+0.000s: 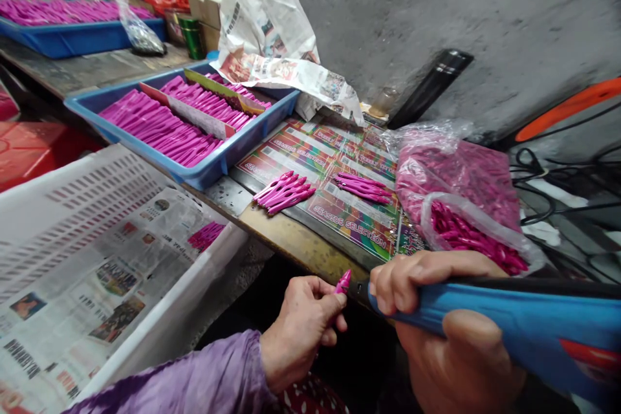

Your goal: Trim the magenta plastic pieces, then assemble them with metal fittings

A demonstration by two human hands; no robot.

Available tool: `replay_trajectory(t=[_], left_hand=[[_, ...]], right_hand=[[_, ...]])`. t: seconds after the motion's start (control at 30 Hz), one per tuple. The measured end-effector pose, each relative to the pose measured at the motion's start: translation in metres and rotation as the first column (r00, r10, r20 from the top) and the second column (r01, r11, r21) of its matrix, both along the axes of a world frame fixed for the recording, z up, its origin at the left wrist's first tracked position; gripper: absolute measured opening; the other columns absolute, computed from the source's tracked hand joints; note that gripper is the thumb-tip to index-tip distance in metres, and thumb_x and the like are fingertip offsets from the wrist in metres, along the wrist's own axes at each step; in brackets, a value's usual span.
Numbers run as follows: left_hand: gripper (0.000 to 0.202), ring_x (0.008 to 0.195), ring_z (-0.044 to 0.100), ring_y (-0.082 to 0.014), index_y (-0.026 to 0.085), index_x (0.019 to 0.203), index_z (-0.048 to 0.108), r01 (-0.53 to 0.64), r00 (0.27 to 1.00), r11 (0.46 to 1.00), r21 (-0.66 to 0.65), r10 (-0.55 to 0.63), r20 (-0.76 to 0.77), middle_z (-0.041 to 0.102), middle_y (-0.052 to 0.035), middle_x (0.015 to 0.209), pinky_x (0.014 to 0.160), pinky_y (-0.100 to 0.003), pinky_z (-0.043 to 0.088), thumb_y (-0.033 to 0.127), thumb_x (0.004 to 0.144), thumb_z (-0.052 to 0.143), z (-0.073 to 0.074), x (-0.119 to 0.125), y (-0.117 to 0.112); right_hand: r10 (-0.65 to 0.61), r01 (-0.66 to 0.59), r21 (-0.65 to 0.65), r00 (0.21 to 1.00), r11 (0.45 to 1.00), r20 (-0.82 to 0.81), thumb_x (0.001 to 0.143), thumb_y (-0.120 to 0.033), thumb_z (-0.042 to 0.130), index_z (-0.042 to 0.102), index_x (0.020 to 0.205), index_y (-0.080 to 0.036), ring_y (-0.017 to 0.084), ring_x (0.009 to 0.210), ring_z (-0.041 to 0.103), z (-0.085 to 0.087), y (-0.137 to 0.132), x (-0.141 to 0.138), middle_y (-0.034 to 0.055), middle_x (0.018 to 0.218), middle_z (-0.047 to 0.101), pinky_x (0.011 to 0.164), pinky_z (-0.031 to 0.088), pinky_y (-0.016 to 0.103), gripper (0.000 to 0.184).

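My left hand (308, 323) is closed, pinching a small pink pointed plastic piece (343, 282) between thumb and fingers, its tip poking up. My right hand (451, 323) wraps around a long blue tool with a black nose, which looks like an electric screwdriver (528, 330). The nose of the tool points left, close to the pink piece; whether they touch I cannot tell. Beyond my hands, a fanned row of pink pieces (284, 193) and a smaller bunch of pink pieces (363, 187) lie on printed sheets (349, 228).
A clear bag of pink parts (456, 174) sits on the right. Behind stands a blue tray (213, 165) with cardboard dividers and rows of pink pieces. A newspaper-lined white basket (111, 174) is at left. Black cables (538, 187) and a black cylinder (431, 87) are near the wall.
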State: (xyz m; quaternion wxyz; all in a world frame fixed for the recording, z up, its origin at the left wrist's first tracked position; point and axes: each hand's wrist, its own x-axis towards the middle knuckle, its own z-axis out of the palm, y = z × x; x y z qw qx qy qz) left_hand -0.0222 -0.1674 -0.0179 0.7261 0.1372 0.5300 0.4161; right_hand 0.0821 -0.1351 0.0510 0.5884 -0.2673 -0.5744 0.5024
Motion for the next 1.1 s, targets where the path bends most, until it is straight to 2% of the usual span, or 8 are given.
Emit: replay_trajectory(t=[0.43,0.57,0.67,0.73,0.83,0.93,1.0,1.1], left_hand=[[0.014,0.037,0.037,-0.0038,0.015,0.073,0.054,0.02,1.0,0.999,0.045,-0.019,-0.017,0.054,0.0035,0.049,0.04,-0.017,0.022,0.021,0.073,0.066,-0.007,0.0,0.002],[0.015,0.035,0.036,-0.005,0.017,0.08,0.053,0.124,0.99,0.988,0.096,-0.116,-0.083,0.058,0.0035,0.052,0.039,-0.019,0.022,0.027,0.076,0.063,-0.016,-0.004,-0.004],[0.01,0.039,0.042,-0.0085,0.017,0.081,0.056,0.249,0.939,0.937,0.245,-0.172,-0.298,0.059,0.002,0.054,0.042,-0.021,0.028,0.027,0.08,0.059,-0.018,-0.017,-0.005],[0.008,0.05,0.053,-0.0123,0.017,0.079,0.06,0.348,0.817,0.853,0.39,-0.072,-0.572,0.062,-0.0002,0.059,0.051,-0.023,0.038,0.024,0.082,0.058,-0.012,-0.033,0.001],[0.009,0.077,0.064,-0.0179,0.016,0.087,0.064,0.552,0.442,0.709,0.439,0.197,-0.875,0.068,-0.0047,0.081,0.074,-0.028,0.048,0.02,0.089,0.056,0.005,-0.062,0.025],[0.016,0.099,0.066,-0.0206,0.017,0.108,0.063,0.626,-0.051,0.767,0.139,0.218,-0.975,0.067,-0.0089,0.111,0.088,-0.029,0.05,0.021,0.094,0.057,0.022,-0.089,0.061],[0.028,0.101,0.066,-0.0269,0.014,0.116,0.062,0.572,-0.185,0.819,0.049,0.187,-0.965,0.063,-0.0149,0.117,0.084,-0.035,0.052,0.031,0.095,0.058,0.028,-0.103,0.085],[0.044,0.102,0.065,-0.0326,0.011,0.113,0.064,0.542,-0.267,0.84,-0.014,0.157,-0.951,0.061,-0.0188,0.117,0.079,-0.039,0.054,0.05,0.092,0.061,0.027,-0.115,0.114]], right_hand=[[-0.037,0.037,0.003,0.999,0.999,0.009,0.083,-0.055,0.076,0.062,0.091,-0.024,0.015,0.055,0.053,-0.005,-0.002,0.004,-0.0047,0.065,0.056,0.057,0.046,0.031,0.035],[-0.094,0.093,-0.023,0.995,0.995,-0.025,0.083,-0.062,0.075,0.06,0.089,-0.024,0.014,0.054,0.05,0.001,-0.01,0.013,-0.0052,0.064,0.054,0.057,0.046,0.03,0.041],[-0.152,0.15,-0.049,0.987,0.987,-0.044,0.083,-0.064,0.074,0.06,0.09,-0.025,0.014,0.055,0.048,0.005,-0.013,0.022,-0.0048,0.064,0.052,0.058,0.047,0.03,0.042],[-0.181,0.18,-0.038,0.982,0.983,-0.05,0.084,-0.063,0.074,0.059,0.09,-0.025,0.015,0.057,0.049,0.003,-0.013,0.029,-0.0044,0.065,0.052,0.061,0.047,0.031,0.042],[-0.195,0.194,-0.03,0.98,0.981,-0.05,0.087,-0.059,0.071,0.059,0.092,-0.025,0.015,0.059,0.05,-0.006,-0.011,0.038,-0.0035,0.067,0.052,0.063,0.048,0.031,0.037],[-0.182,0.181,-0.027,0.982,0.983,-0.039,0.091,-0.055,0.066,0.058,0.096,-0.025,0.016,0.062,0.051,-0.016,-0.01,0.044,-0.0025,0.07,0.052,0.062,0.048,0.031,0.032],[-0.174,0.174,-0.008,0.984,0.985,-0.026,0.092,-0.054,0.064,0.058,0.095,-0.025,0.016,0.062,0.051,-0.022,-0.008,0.048,-0.0023,0.071,0.051,0.062,0.048,0.031,0.03],[-0.159,0.159,-0.009,0.987,0.987,-0.024,0.094,-0.047,0.062,0.057,0.096,-0.025,0.016,0.064,0.052,-0.03,-0.007,0.053,-0.0018,0.071,0.052,0.064,0.049,0.031,0.023]])
